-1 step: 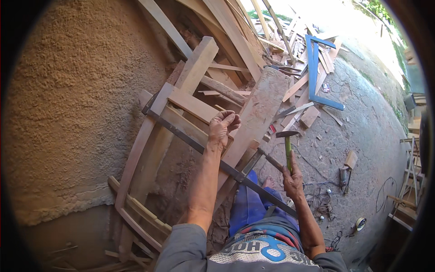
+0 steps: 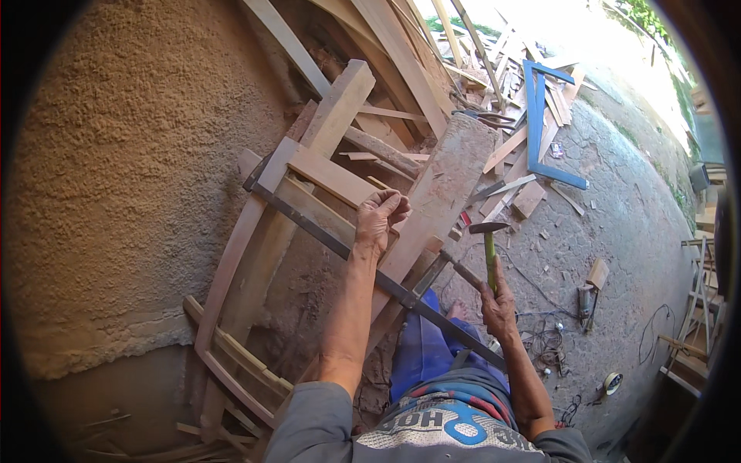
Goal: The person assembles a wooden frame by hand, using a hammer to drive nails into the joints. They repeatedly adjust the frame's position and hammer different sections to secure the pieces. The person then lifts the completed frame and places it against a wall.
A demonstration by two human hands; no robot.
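My left hand [image 2: 381,219] is closed with its fingertips pinched together, over the end of a wooden crosspiece [image 2: 328,174]. Whatever the pinch may hold is hidden. In my right hand [image 2: 499,307] is a hammer [image 2: 490,253], gripped by its green handle with the dark head up. A long dark bar clamp [image 2: 310,229] spans the curved wooden frame [image 2: 229,266] and a thick board [image 2: 457,171]. The clamp's screw handle [image 2: 465,273] points toward my right hand, close beside the hammer handle.
On the left rises a rough earthen wall [image 2: 147,170]. Wood offcuts and a blue angled frame [image 2: 534,116] lie at the far right. A power tool [image 2: 587,299], tangled cords [image 2: 549,347] and a roll of tape [image 2: 612,383] lie on the ground to the right.
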